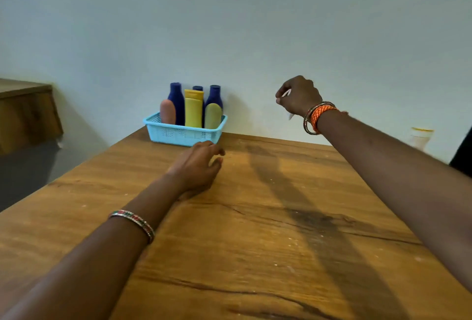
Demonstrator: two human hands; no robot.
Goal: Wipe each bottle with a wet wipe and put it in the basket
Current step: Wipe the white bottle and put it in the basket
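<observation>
Six bottles stand upright, packed together in the light-blue basket (184, 133) at 12 o'clock on the bench (268, 217), hard against the wall: a tall blue bottle (177, 103), a peach bottle (167, 112) in front of it, a yellow tube (193, 108) standing on its cap, a pale olive bottle (212, 116), a second blue bottle (214, 97) behind that, and the cap of a third blue bottle (197, 88) just showing at the back. One more pale bottle with a yellow cap (421, 138) is at 2 o'clock beyond the bench edge – blurred, so what it stands on cannot be told.

The left hand (198, 166) rests low on the bench just in front of the basket, fingers loosely curled and holding nothing. The right hand (298, 96) is raised at 1 o'clock, fingers closed round something thin and white (287, 93) – probably the wet wipe, though little of it shows.

These look like light plastic toiletry bottles, stiff enough to take a firm grasp but likely slick once damp. The waist or shoulder below the cap seems the surest hold; the tube is softer and would dent, so take it by its cap end. The mesh basket is light and may slide if nudged.

No brand, label or writing can be read on any of them
</observation>
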